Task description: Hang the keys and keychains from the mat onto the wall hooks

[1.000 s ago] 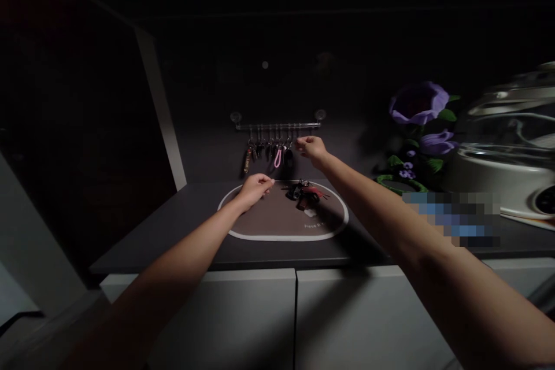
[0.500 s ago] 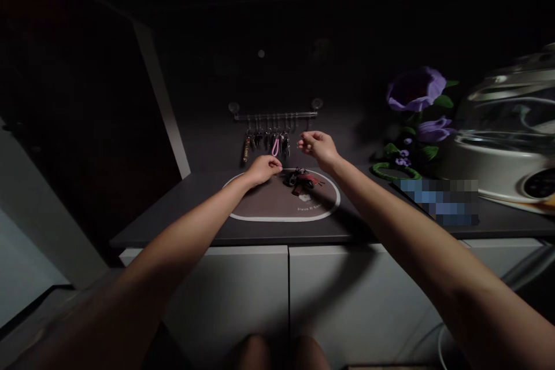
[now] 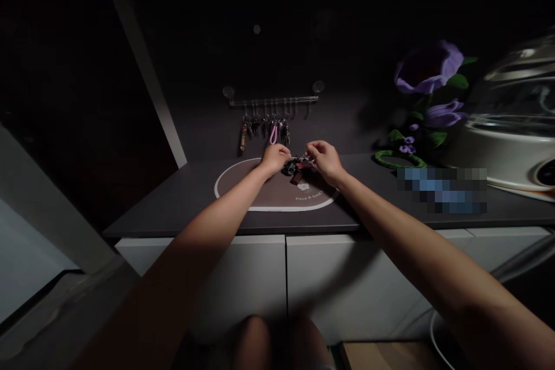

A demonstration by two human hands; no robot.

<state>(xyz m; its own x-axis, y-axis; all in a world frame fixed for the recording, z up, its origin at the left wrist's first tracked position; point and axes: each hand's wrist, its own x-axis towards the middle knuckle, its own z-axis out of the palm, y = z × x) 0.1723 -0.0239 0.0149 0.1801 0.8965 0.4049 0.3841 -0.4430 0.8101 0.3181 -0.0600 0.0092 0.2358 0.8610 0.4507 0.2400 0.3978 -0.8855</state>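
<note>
A bunch of dark keys with reddish-brown tags (image 3: pixel 297 176) lies on the brown oval mat (image 3: pixel 243 188) with a white rim. My left hand (image 3: pixel 274 160) is at the left side of the bunch, thumb and fingers pinched together. On the other side, close above the tags, my right hand (image 3: pixel 326 161) is closed in a pinch too. What either hand has between its fingertips is too small to make out. Behind them, a clear rail (image 3: pixel 273 101) on the dark wall carries several hooks with keys; a pink loop strap (image 3: pixel 273 133) and a lettered keychain (image 3: pixel 243 137) hang there.
Purple fabric flowers (image 3: pixel 433 69) and a green ring (image 3: pixel 399 160) stand at the right of the dark counter (image 3: pixel 169 199). Beyond is a white appliance with a clear dome (image 3: pixel 511 150). A blurred-out item (image 3: pixel 446 191) lies before them. White cabinet doors (image 3: pixel 247 272) are below.
My left hand has moved right, to the bunch of keys. My right hand has come down from beside the hanging keys towards the bunch. The view has shifted slightly.
</note>
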